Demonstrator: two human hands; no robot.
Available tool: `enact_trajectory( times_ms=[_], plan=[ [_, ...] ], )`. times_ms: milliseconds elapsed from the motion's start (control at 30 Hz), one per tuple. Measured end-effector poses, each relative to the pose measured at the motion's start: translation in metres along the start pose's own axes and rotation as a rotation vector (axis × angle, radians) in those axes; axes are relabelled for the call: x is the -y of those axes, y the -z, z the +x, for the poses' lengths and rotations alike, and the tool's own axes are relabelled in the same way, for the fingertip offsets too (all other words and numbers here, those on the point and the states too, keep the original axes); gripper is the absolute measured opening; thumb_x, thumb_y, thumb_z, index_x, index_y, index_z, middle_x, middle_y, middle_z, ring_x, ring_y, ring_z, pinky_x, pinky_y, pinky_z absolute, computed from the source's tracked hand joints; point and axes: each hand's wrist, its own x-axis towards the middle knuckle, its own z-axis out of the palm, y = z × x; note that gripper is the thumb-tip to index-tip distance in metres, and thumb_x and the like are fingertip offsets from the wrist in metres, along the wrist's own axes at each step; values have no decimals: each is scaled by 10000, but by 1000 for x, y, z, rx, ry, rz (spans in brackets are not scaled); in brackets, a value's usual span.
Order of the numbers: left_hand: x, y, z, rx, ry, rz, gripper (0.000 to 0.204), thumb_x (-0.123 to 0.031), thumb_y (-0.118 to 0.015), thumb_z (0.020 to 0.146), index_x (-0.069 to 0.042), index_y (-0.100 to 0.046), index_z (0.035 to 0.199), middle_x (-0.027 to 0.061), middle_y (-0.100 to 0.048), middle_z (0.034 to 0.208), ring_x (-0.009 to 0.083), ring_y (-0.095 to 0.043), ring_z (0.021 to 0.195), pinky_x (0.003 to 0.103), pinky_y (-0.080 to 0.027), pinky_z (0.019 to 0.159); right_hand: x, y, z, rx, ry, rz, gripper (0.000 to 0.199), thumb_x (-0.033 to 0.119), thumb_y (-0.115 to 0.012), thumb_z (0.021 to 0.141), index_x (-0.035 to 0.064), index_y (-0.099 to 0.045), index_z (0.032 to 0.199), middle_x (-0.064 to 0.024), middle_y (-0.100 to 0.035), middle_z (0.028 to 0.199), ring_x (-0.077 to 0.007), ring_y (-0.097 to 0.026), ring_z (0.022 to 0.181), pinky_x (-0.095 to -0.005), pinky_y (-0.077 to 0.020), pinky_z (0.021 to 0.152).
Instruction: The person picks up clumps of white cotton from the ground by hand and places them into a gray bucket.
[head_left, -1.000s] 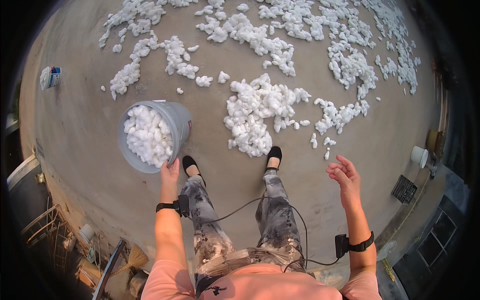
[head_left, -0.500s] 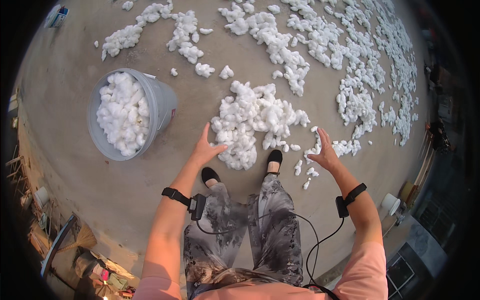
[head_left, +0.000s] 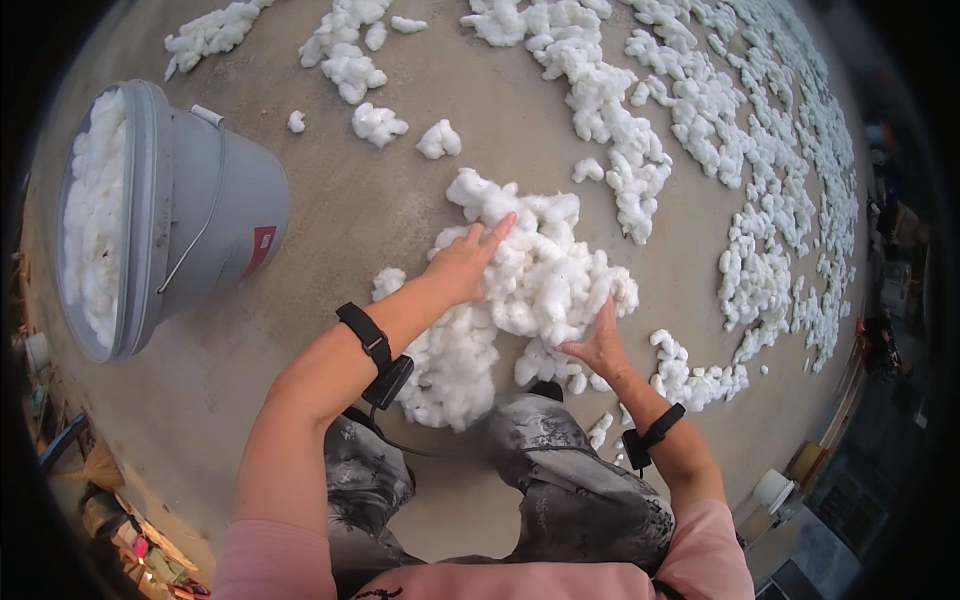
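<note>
A heap of fluffy white cotton [head_left: 550,265] lies on the ground in front of my feet. My left hand [head_left: 468,262] rests on its left side, fingers stretched out and apart over the top. On the right side my right hand [head_left: 600,345] touches the cotton, thumb and fingers apart, some fingertips hidden by it. Neither hand is closed round a clump. A lower part of the heap [head_left: 450,370] sits under my left forearm, close to my knees. To the left stands a grey bucket [head_left: 220,200] with a wire handle, filled with cotton [head_left: 95,220].
Long strips of cotton [head_left: 690,110] spread over the concrete ground [head_left: 330,230] ahead and to the right. A few loose tufts [head_left: 379,124] lie beyond the heap. A broom [head_left: 100,465] and clutter are at the lower left; a white bucket [head_left: 773,490] stands at the lower right.
Both hands have come from beside the heap onto the cotton, the left one reaching farther over it. My body has bent lower, with knees bent, and the view has come closer to the ground.
</note>
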Motion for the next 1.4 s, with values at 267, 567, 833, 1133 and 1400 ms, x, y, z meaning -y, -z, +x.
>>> enact_trajectory(
  times_ms=[267, 567, 833, 1133, 1400],
  plan=[
    [-33, -22, 12, -256, -169, -588, 772, -187, -845, 638, -62, -496, 1315, 224, -558, 1243, 401, -585, 1133, 438, -480, 966, 66, -5, 59, -135, 271, 287, 540, 153, -803, 730, 0, -555, 1186, -174, -587, 1095, -340, -587, 999, -435, -468, 875],
    [-78, 183, -170, -726, -277, -333, 582, -148, -783, 729, -57, -525, 1243, 199, -588, 1183, 396, -590, 1100, 436, -491, 923, 296, 96, 63, -266, 742, 196, 535, 118, -796, 735, -16, -593, 1212, -162, -594, 1183, -328, -581, 1090, -397, -466, 937],
    [-44, 342, -356, -1028, -238, -249, 566, -119, -806, 733, -33, -587, 1248, 90, -680, 1132, 160, -630, 1042, 328, -506, 910, 541, 120, 114, -243, 1342, 110, 578, 179, -848, 661, -11, -611, 1153, -196, -618, 1116, -360, -607, 1029, -412, -497, 893],
    [162, 330, -364, -1175, 400, -343, 605, -207, -792, 696, -25, -618, 1246, 170, -677, 1182, 279, -642, 1105, 363, -494, 944, 627, -67, 244, -53, 1292, -76, 434, 127, -774, 706, 3, -655, 1105, -214, -643, 1123, -376, -609, 1045, -411, -480, 938],
    [240, 311, -303, -453, 815, 83, 486, -178, -750, 719, 23, -660, 1152, 228, -664, 1168, 353, -633, 1107, 390, -517, 920, 615, -146, 288, 351, 947, -740, 549, 87, -619, 733, -62, -559, 1258, -246, -590, 1235, -391, -576, 1152, -402, -461, 993]
  ],
)
